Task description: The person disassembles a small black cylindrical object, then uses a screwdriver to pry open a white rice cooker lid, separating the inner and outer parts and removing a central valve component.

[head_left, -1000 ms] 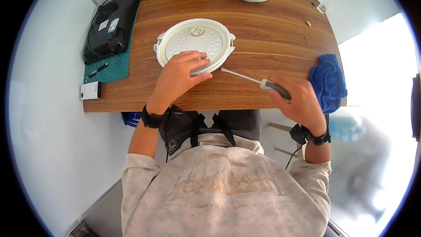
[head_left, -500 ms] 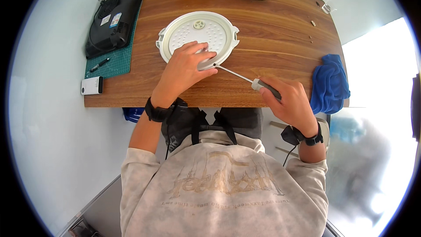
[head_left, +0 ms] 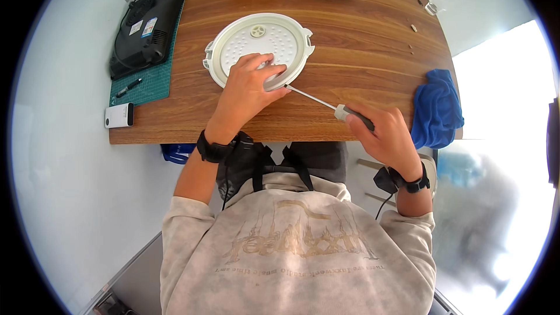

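The left hand [head_left: 245, 90] is half open, fingers spread and slightly bent over the near part of a round white lid [head_left: 259, 49], which lies left of centre on the tabletop [head_left: 361, 52]. Over the tabletop's near edge, the right hand [head_left: 386, 132] is closed around a screwdriver [head_left: 341, 112], tip at the lid's near rim.

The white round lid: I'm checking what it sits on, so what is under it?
Wooden tabletop shows around the white round lid. Whatever is directly beneath is covered by the lid itself, and the left hand hides part of its near edge.
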Available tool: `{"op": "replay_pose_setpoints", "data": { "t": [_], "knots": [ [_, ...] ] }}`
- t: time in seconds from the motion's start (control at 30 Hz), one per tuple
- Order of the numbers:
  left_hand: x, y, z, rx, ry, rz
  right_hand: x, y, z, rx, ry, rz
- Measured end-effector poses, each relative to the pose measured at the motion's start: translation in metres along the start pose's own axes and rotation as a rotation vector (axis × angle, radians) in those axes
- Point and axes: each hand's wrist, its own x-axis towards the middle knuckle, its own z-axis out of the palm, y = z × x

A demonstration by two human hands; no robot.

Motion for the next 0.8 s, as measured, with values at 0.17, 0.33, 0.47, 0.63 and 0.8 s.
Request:
{"op": "replay_pose_setpoints", "data": {
  "t": [0.17, 0.33, 0.47, 0.63, 0.8],
  "knots": [
    [-0.001, 0.003, 0.002, -0.06, 0.013, -0.039, 0.003, -0.002, 0.001, 0.014, -0.028, 0.028],
    [-0.002, 0.004, 0.005, -0.062, 0.007, -0.043, 0.005, -0.007, 0.003, -0.056, -0.024, 0.015],
    [-0.005, 0.004, 0.015, -0.084, -0.019, -0.053, 0.015, -0.014, 0.002, -0.199, -0.101, -0.013],
    [0.004, 0.004, -0.001, -0.239, -0.128, -0.154, 0.02, -0.005, 0.006, -0.266, -0.005, -0.067],
    [0.036, -0.033, -0.033, -0.04, 0.053, -0.126, 0.022, 0.002, 0.003, -0.169, 0.019, -0.028]
  ]
}}
